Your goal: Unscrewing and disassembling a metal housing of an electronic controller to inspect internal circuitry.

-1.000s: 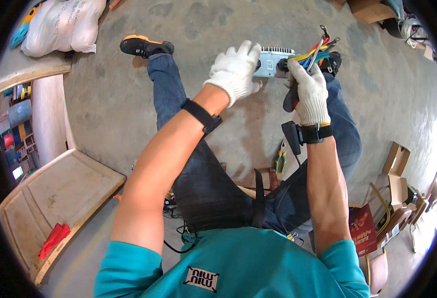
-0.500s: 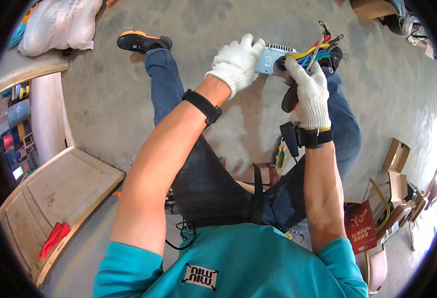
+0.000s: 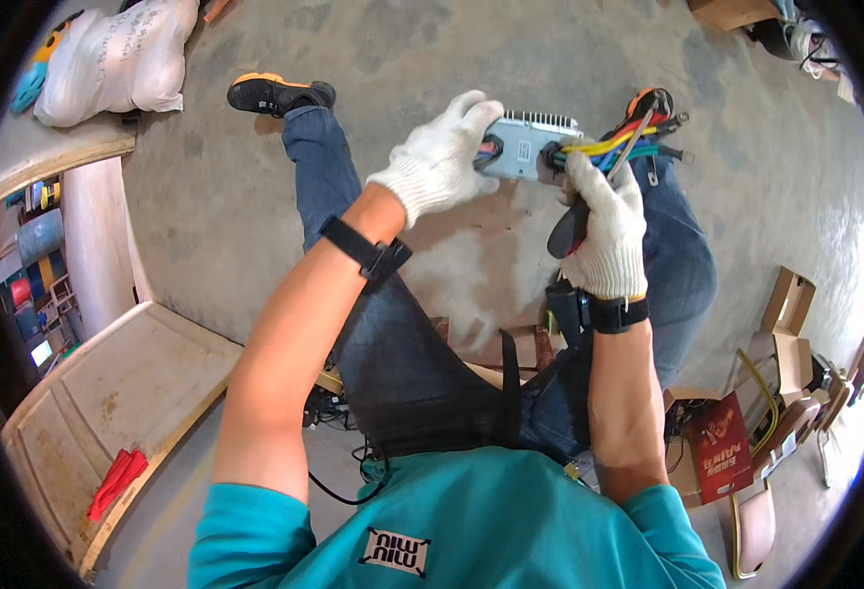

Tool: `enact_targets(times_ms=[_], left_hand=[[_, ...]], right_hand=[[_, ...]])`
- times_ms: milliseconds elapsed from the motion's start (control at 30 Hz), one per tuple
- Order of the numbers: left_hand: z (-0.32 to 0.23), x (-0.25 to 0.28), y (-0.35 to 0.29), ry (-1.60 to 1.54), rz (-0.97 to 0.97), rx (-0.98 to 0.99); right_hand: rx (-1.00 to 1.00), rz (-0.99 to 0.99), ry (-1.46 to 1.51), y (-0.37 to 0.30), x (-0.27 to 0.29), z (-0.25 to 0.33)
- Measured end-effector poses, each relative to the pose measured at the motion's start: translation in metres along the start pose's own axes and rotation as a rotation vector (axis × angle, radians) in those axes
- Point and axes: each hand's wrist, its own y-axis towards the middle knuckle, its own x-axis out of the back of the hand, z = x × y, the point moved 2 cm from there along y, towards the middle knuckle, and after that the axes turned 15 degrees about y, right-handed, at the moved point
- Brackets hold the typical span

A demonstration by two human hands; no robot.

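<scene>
My left hand (image 3: 444,157), in a white knit glove, is closed around the left end of a silver finned controller box (image 3: 524,149). Pinkish wires show at that end beside its fingers. From the box's right end come thick red, yellow, blue and green cables (image 3: 604,147) with metal ring lugs. My right hand (image 3: 606,221), also gloved, is closed on what looks like a screwdriver (image 3: 568,232) with a black-and-red handle. Its slim metal shaft runs up among the cables. The right fingertips are close against the cables; whether they touch is unclear.
My outstretched legs (image 3: 324,187) flank the concrete floor (image 3: 236,216). At left, a wooden board (image 3: 128,393) carries a red cloth (image 3: 116,483); a white sack (image 3: 123,59) is beyond. Open cardboard boxes (image 3: 785,299), a red box (image 3: 717,447) and chairs stand at right.
Both hands have come nearer and a little left with the box. The box has turned, so its wired left end now shows. My right wrist now covers most of the green pliers on the floor.
</scene>
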Motion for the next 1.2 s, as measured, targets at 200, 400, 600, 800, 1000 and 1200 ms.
enact_targets(times_ms=[200,400,600,800,1000,1200], left_hand=[[0.041,-0.019,-0.014,-0.941,0.275,0.497],[0.03,-0.058,0.009,-1.527,0.355,0.502],[0.024,-0.071,0.012,-1.768,0.459,0.457],[0.024,-0.074,0.009,-1.655,0.237,0.607],[0.016,-0.063,0.006,-1.625,0.271,0.634],[0.018,-0.08,0.011,-1.797,0.315,0.623]], right_hand=[[-0.012,0.045,-0.048,-0.005,0.01,-0.002],[-0.013,0.032,-0.109,-0.013,0.016,0.0],[-0.063,-0.025,-0.164,-0.023,0.02,0.003],[-0.048,0.031,-0.166,-0.055,0.015,0.023],[0.005,0.116,-0.023,-0.088,0.006,0.044],[0.07,0.074,-0.106,-0.122,-0.007,0.072]])
